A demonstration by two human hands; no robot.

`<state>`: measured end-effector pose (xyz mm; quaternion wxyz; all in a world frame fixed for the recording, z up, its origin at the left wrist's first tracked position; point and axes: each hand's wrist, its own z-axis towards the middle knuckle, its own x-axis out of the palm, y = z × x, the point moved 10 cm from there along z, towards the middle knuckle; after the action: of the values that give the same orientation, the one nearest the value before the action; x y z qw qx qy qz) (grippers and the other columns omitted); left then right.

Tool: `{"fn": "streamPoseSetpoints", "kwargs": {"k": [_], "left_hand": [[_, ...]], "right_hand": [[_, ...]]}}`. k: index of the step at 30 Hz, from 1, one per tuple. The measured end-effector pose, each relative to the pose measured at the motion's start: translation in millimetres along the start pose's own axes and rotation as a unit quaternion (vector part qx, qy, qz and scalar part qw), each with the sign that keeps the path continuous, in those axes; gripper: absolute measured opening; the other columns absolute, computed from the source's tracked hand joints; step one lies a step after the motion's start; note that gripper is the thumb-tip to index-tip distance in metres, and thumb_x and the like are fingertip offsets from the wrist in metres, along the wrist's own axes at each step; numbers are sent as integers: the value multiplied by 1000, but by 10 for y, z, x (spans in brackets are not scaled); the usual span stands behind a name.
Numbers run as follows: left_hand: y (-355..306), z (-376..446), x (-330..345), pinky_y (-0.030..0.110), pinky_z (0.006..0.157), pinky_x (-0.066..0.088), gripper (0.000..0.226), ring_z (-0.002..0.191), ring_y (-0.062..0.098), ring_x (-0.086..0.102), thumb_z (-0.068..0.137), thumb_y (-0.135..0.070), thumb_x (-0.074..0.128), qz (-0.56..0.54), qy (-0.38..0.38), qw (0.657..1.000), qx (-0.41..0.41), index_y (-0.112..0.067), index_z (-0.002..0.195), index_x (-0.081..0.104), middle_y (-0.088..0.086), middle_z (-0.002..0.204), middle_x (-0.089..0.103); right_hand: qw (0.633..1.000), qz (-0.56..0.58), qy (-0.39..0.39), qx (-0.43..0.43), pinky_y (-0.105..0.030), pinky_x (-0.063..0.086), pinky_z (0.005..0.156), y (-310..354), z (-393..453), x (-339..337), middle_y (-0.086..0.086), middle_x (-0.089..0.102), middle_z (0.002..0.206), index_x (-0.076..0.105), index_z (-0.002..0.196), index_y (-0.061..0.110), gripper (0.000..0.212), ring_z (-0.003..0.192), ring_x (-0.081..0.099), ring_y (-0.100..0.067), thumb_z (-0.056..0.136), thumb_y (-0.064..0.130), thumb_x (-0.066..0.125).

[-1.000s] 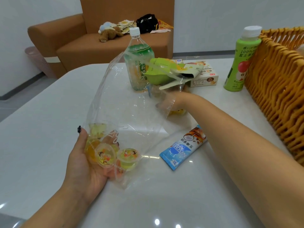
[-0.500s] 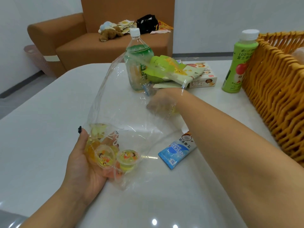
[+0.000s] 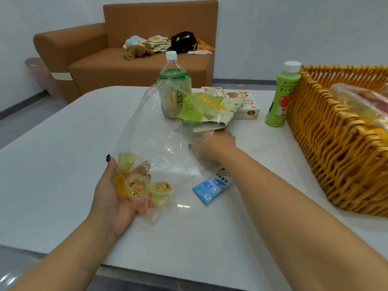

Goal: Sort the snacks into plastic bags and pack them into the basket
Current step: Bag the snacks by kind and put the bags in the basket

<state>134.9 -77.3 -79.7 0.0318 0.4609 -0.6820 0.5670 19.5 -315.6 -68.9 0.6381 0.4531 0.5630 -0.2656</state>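
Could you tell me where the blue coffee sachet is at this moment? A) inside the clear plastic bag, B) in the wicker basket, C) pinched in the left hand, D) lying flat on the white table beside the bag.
D: the blue coffee sachet lies flat on the white table, just outside the clear plastic bag and under the right forearm; neither hand touches it.

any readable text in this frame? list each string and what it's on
"NESCAFE": blue sachet on the table, print seen upside down; its smaller Chinese line is too blurred to read.
"100%": green juice bottle by the basket; the Chinese characters under it are blurred.
Tea bottle: vertical Chinese label, seen through the plastic bag, not readable.
Snack box: print too small.
Green packet, jelly cups: pictures only, no legible words.
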Motion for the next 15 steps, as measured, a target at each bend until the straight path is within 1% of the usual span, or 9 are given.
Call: {"fn": "streamPoseSetpoints", "kwargs": {"k": [1, 2, 4, 6, 9, 12, 13, 15], "left_hand": [[-14, -28, 5, 31, 56, 48, 50, 71, 18, 60, 91, -64, 43, -5, -4, 1000, 2, -20, 101, 65, 1, 89, 69], [-27, -64, 2, 31, 57, 47, 51, 70, 18, 59, 91, -64, 43, -11, -10, 1000, 6, -18, 104, 63, 1, 89, 69], [-60, -155, -17, 33, 58, 49, 50, 67, 18, 59, 92, -64, 45, -32, -27, 999, 14, -18, 101, 61, 1, 90, 70], [-117, -251, -24, 36, 54, 53, 41, 67, 19, 60, 92, -62, 47, -51, -37, 998, 25, -22, 97, 57, 3, 89, 71], [-215, -400, -10, 38, 60, 52, 35, 71, 19, 61, 92, -61, 47, -49, -34, 997, 39, -27, 93, 54, 4, 90, 71], [-258, -556, -16, 38, 59, 54, 39, 70, 17, 62, 90, -63, 47, -58, -18, 998, 36, -26, 102, 55, 2, 88, 71], [-261, -611, -26, 37, 61, 53, 41, 68, 16, 63, 90, -64, 47, -55, -12, 998, 33, -26, 105, 55, 2, 88, 71], [-243, -731, -64, 32, 64, 47, 43, 64, 15, 63, 89, -65, 46, -44, -7, 999, 27, -25, 102, 56, 0, 88, 70]], "right_hand": [[1000, -17, -12, -15, -45, 38, 103, -6, -119, -67, 1, 40, 146, 43, 135, 42, 57, 133, 32, -35, 83, 66, 43], [999, -24, -16, -24, -45, 37, 102, -6, -240, -117, -1, 40, 145, 44, 134, 43, 51, 132, 29, -34, 86, 62, 42], [999, -22, -6, -25, -46, 35, 99, -29, -403, -139, -7, 44, 139, 45, 132, 43, 45, 128, 27, -34, 89, 54, 42], [1000, -15, -4, -21, -46, 34, 98, -70, -561, -160, -10, 43, 134, 43, 134, 44, 45, 126, 27, -33, 89, 50, 41], [1000, -11, -20, -18, -47, 35, 100, -174, -838, -250, -9, 41, 135, 39, 137, 47, 47, 129, 27, -33, 89, 48, 41], [1000, -13, -25, 1, -48, 36, 98, -347, -1104, -296, -10, 43, 134, 36, 136, 47, 47, 129, 27, -34, 90, 48, 40], [999, -17, -26, 13, -48, 36, 98, -417, -1195, -311, -10, 42, 135, 34, 138, 47, 48, 131, 26, -34, 90, 50, 39], [998, -19, -34, 41, -48, 35, 100, -563, -1373, -337, -8, 40, 139, 29, 142, 49, 53, 134, 22, -33, 90, 54, 39]]}}
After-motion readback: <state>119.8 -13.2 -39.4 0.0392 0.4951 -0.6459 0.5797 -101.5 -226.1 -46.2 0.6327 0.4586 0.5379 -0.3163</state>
